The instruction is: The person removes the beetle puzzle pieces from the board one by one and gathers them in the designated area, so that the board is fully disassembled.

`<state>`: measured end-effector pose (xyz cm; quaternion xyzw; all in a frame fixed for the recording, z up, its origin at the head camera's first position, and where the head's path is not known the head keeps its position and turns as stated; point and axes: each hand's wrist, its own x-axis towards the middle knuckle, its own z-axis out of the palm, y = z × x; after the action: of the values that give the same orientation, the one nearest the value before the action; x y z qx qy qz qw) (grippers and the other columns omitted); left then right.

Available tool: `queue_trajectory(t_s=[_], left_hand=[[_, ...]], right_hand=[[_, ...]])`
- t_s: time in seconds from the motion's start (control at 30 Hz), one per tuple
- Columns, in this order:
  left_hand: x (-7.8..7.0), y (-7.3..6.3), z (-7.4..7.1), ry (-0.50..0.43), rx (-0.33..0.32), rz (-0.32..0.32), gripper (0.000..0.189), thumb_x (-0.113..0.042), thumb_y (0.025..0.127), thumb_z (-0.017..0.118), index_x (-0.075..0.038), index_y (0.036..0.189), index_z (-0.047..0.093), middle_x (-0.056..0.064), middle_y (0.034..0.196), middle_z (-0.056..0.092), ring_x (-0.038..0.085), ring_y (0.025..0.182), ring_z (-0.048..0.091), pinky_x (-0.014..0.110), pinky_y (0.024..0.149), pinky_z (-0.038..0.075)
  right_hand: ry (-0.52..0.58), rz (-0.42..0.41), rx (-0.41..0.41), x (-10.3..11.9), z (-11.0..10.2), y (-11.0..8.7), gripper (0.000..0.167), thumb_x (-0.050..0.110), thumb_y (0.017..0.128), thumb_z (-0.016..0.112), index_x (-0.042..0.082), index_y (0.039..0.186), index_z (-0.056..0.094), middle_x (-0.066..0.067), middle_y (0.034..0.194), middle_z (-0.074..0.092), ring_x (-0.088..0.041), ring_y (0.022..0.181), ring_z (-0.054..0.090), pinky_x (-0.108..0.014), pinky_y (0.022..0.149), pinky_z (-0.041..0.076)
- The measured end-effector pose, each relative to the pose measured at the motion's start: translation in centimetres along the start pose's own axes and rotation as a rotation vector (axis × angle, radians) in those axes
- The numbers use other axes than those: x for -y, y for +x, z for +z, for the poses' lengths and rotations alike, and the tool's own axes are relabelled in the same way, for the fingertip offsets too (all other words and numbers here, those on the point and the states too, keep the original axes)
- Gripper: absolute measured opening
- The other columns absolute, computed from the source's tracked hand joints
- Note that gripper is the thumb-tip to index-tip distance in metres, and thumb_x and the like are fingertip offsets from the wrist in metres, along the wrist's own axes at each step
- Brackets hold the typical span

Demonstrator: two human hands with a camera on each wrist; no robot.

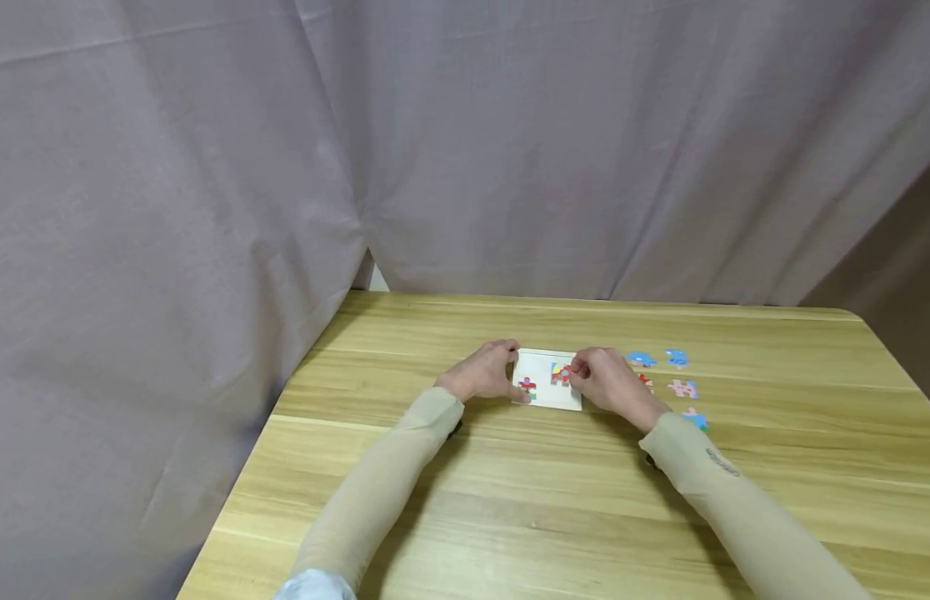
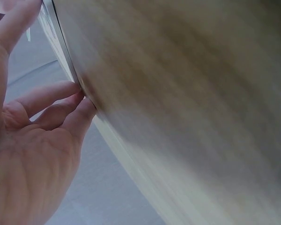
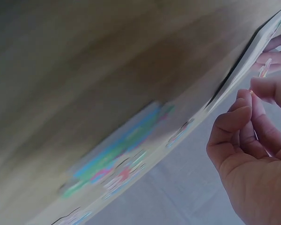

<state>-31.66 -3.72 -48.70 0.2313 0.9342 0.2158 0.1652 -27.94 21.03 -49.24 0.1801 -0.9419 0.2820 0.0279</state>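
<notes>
A white puzzle board point(image 1: 538, 368) lies flat on the table, a red and purple jigsaw piece point(image 1: 527, 384) in its near left part. My left hand point(image 1: 482, 372) grips the board's left side, thumb by the near corner and fingers along the edge. In the left wrist view its fingertips point(image 2: 86, 104) meet the edge close to the tabletop. Over the board's right half, my right hand point(image 1: 607, 382) pinches a red, yellow and blue jigsaw piece point(image 1: 559, 373) between thumb and fingers. That piece's pale edge shows above the thumb in the right wrist view.
Several loose jigsaw pieces lie right of the board: blue ones point(image 1: 677, 358) at the back, a pink one point(image 1: 683, 388), a blue and green one point(image 1: 694, 419) nearer, and a red one point(image 1: 646, 382) partly behind my right hand. A grey curtain point(image 1: 510, 167) hangs behind the wooden table point(image 1: 510, 492).
</notes>
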Motion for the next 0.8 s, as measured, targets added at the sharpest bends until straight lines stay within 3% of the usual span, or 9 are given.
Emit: queue_trajectory(t_s=[0.33, 0.57, 0.8], left_hand=[[0.2, 0.0, 0.1, 0.035, 0.001, 0.019, 0.103, -0.047, 0.084, 0.095, -0.006, 0.164, 0.046, 0.008, 0.17, 0.051, 0.027, 0.163, 0.042, 0.041, 0.133, 0.04], [0.0, -0.1, 0.0, 0.082, 0.007, 0.022, 0.097, -0.05, 0.084, 0.094, -0.003, 0.159, 0.055, 0.007, 0.176, 0.041, 0.028, 0.165, 0.038, 0.042, 0.136, 0.036], [0.1, -0.1, 0.1, 0.087, 0.001, 0.028, 0.094, -0.05, 0.083, 0.095, -0.003, 0.156, 0.057, 0.006, 0.175, 0.044, 0.028, 0.163, 0.042, 0.041, 0.134, 0.039]], right_hand=[[-0.035, 0.016, -0.015, -1.3, -0.9, -1.3, 0.009, -0.001, 0.096, 0.071, -0.003, 0.098, 0.079, -0.015, 0.093, 0.079, -0.02, 0.082, 0.07, -0.035, 0.075, 0.06], [-0.053, 0.017, -0.023, -2.2, -1.8, -2.2, 0.009, -0.002, 0.096, 0.071, -0.005, 0.099, 0.079, -0.016, 0.092, 0.078, -0.02, 0.079, 0.069, -0.033, 0.071, 0.058], [-0.078, 0.031, -0.019, -3.2, -2.3, -2.7, 0.006, -0.001, 0.095, 0.072, -0.001, 0.094, 0.078, -0.013, 0.089, 0.076, -0.017, 0.078, 0.066, -0.029, 0.07, 0.054]])
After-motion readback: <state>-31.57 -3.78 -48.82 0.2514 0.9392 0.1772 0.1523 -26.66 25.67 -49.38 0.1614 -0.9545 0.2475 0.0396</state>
